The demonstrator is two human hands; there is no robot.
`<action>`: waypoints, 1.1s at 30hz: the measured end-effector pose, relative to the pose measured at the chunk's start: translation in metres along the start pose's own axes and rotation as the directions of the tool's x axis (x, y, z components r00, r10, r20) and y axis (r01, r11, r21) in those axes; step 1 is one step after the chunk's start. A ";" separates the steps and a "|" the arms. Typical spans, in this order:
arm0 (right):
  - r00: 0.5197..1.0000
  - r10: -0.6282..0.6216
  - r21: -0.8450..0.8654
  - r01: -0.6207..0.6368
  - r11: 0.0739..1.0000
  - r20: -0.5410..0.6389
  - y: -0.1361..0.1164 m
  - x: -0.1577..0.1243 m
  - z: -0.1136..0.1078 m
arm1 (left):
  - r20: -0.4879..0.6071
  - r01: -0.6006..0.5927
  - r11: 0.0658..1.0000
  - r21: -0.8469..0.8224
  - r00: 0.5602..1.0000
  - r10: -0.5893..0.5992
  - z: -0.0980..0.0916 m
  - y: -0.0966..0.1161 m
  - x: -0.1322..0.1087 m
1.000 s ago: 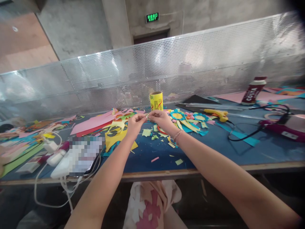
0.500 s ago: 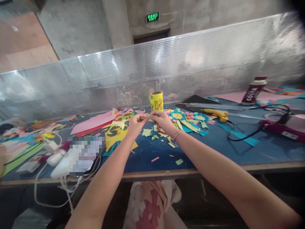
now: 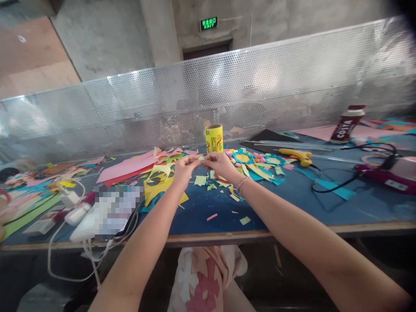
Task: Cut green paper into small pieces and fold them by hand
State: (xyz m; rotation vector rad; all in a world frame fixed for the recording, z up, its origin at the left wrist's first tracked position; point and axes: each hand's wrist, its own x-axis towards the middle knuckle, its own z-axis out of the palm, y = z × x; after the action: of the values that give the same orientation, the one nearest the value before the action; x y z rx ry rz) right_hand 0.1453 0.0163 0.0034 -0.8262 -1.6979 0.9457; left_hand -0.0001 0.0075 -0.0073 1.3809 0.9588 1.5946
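My left hand [image 3: 185,167] and my right hand [image 3: 220,164] meet fingertip to fingertip over the middle of the blue table. Between the pinched fingers of both shows a small pale green paper piece [image 3: 201,158]. Just behind the hands a yellow tape roll [image 3: 214,138] stands upright. Yellow paper with cut-out holes [image 3: 155,187] lies under my left forearm. To the right of my right hand are blue-and-yellow paper flowers [image 3: 243,157]. Pale green scraps [image 3: 200,180] lie on the table below the hands.
A yellow glue gun [image 3: 299,156] with a black cord lies at the right, before a dark red bottle [image 3: 347,124]. Pink sheets [image 3: 126,167] lie left of centre. A phone [image 3: 121,212] and white cables sit front left. A perforated metal screen [image 3: 146,108] runs behind the table.
My fingertips have shifted slightly, and more of the pale green paper piece shows between them. At the far left edge, another person's hand has moved a little.
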 end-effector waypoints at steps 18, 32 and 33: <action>0.962 -0.268 -0.357 0.235 0.904 -0.044 0.004 -0.001 0.004 | -0.060 -0.092 0.970 0.227 0.992 0.108 -0.004 -0.003 0.003; 0.869 -0.494 -0.463 0.434 0.772 -0.010 0.001 -0.003 -0.002 | 0.008 0.037 0.991 -0.128 0.999 -0.036 0.003 0.003 -0.001; 0.862 -0.506 -0.465 0.446 0.764 -0.004 0.000 -0.003 -0.002 | 0.017 0.042 0.988 -0.150 0.999 -0.039 0.003 0.004 -0.002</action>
State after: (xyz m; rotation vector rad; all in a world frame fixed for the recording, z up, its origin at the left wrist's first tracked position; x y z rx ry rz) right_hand 0.1482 0.0142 0.0023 -0.6694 -1.9123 0.1352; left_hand 0.0026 0.0044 -0.0042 1.2596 0.8347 1.5908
